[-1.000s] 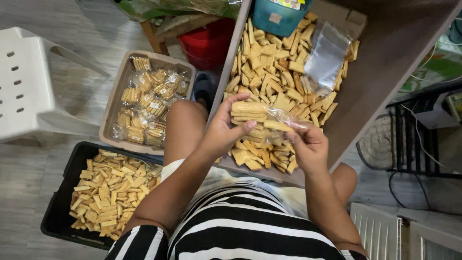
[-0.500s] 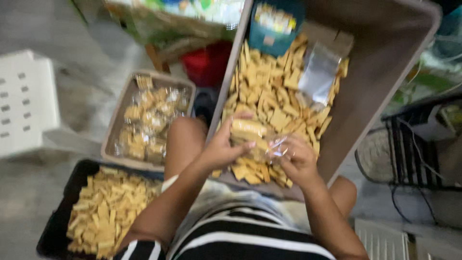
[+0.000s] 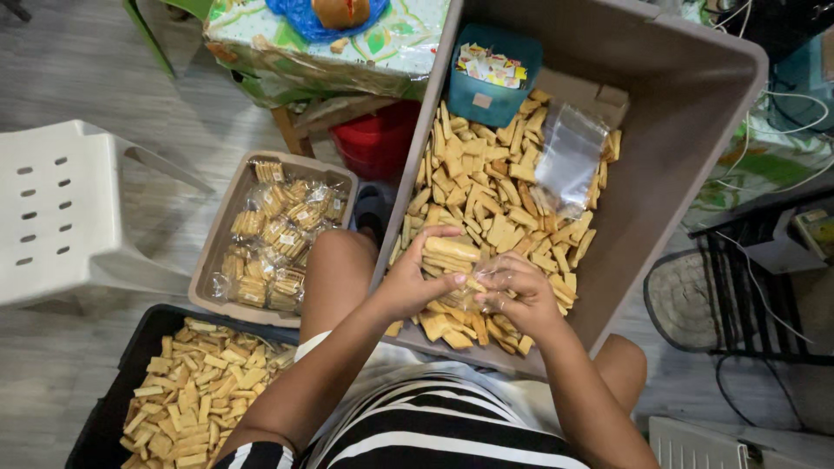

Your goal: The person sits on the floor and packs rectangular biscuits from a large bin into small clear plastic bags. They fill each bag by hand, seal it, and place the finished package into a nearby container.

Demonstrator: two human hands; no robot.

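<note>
Left hand: curled round a stack of tan crackers, thumb on top, fingers pinched on it from the side.
Right hand: fingers bunched, gripped the crinkled clear bag just beside the stack; the two hands nearly touched.
Stack location: over the near end of the big grey bin, above the loose crackers that covered its floor.
Empty bags: a flat pile of clear plastic bags lay on the crackers at the far right of the bin.
Teal box: square, far end of the bin, held small white and yellow packets; pale blank-looking label on its front.
Beige tub: left of the knee, full of packed cracker bundles in clear wrap.
Black crate: near left, full of loose crackers.
White plastic chair: far left.
Red container: under a table with a green patterned cover.
</note>
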